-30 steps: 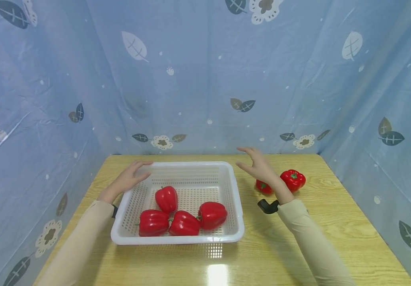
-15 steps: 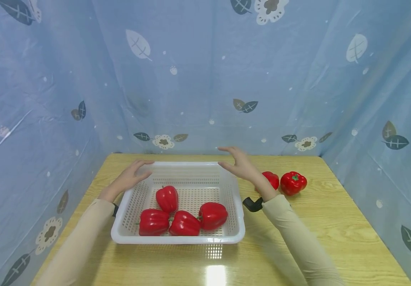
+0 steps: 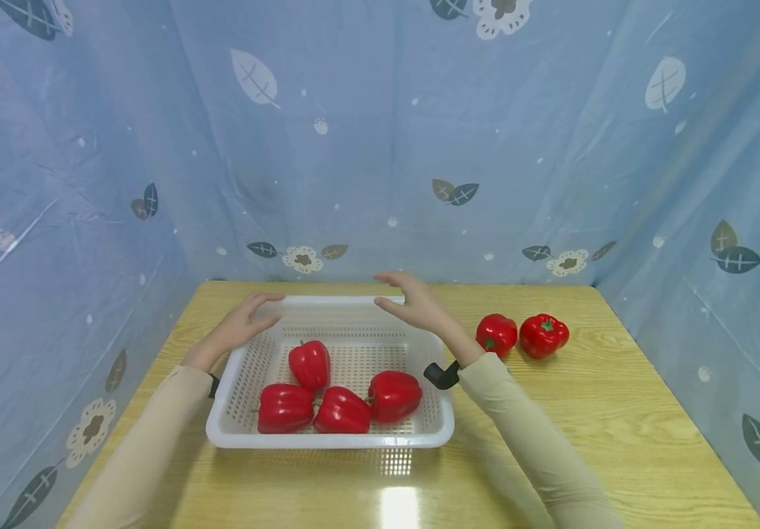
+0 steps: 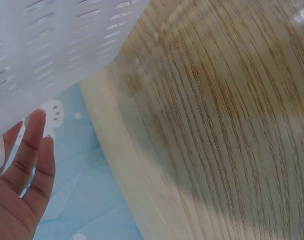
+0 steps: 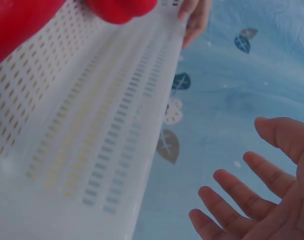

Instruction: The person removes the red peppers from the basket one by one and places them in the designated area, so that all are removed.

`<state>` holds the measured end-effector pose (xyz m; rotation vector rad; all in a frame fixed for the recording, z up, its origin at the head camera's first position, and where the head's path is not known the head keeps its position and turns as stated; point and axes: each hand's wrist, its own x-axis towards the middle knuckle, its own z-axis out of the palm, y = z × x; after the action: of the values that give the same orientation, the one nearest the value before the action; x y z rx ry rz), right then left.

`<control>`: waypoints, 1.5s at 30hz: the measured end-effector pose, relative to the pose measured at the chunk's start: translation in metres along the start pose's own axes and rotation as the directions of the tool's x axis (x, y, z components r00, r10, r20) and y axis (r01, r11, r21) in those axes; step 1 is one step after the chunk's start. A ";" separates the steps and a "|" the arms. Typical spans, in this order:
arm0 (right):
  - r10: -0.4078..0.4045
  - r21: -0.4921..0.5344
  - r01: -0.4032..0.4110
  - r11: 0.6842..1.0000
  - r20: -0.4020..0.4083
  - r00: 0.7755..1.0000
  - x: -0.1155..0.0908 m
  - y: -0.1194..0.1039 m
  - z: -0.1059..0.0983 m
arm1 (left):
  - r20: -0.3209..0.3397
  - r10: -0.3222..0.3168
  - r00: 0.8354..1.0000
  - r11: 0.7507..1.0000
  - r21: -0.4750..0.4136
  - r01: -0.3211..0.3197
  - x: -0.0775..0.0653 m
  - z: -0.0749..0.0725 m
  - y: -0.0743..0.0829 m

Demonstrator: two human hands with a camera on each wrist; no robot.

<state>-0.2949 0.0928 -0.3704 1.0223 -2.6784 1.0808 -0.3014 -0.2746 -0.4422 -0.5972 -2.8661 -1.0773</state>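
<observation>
A white plastic basket (image 3: 330,441) with perforated walls sits on the table, several red bell peppers (image 3: 342,411) lying in it. At its back left corner is my left hand (image 3: 236,329), holding the rim with the thumb inside and fingers outside, as the right wrist view also shows. In the left wrist view those fingers (image 4: 37,165) lie beside the outer wall. My right hand (image 3: 413,303) hovers over the back right part of the basket, fingers spread and nothing in it. Two more red bell peppers, one plain (image 3: 497,335) and one ribbed (image 3: 544,336), stand to the basket's right.
The wooden table (image 3: 608,411) extends to the right and front of the basket. A blue patterned curtain (image 3: 353,162) encloses the back and both sides. A black wrist strap piece (image 3: 442,375) shows at my right wrist.
My right hand has moved left, from beside the two loose bell peppers to above the basket's back right, uncovering those peppers. My left hand and the basket have stayed in place.
</observation>
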 end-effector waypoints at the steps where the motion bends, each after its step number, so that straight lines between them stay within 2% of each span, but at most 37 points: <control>1: 0.000 0.002 0.000 1.000 0.006 1.000 0.001 -0.001 0.002 | -0.001 -0.002 1.000 1.000 0.002 0.002 0.000 0.000 -0.001; 14: 0.033 0.082 -0.039 0.996 0.071 0.997 0.016 -0.006 0.025 | 0.003 -0.022 1.000 1.000 0.001 0.022 0.002 0.001 -0.001; 22: 0.047 0.086 -0.056 0.995 0.101 0.994 0.024 -0.005 0.043 | 0.005 -0.012 1.000 1.000 0.008 0.012 0.002 0.002 -0.006; 30: 0.036 0.134 -0.059 0.989 0.170 0.985 0.031 -0.006 0.062 | -0.006 -0.010 1.000 1.000 -0.010 0.010 0.002 0.003 -0.006; 36: 0.012 0.147 -0.051 0.988 0.257 0.966 0.036 -0.009 0.071 | 0.004 -0.023 1.000 1.000 -0.013 0.023 0.002 0.002 -0.005; 45: -0.023 0.167 -0.044 0.985 0.382 0.924 0.045 -0.009 0.085 | -0.009 -0.026 1.000 1.000 -0.013 0.025 0.003 0.004 -0.006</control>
<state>-0.3102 0.0087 -0.4148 1.3829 -2.9268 1.2487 -0.3058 -0.2753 -0.4482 -0.5563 -2.8687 -1.1001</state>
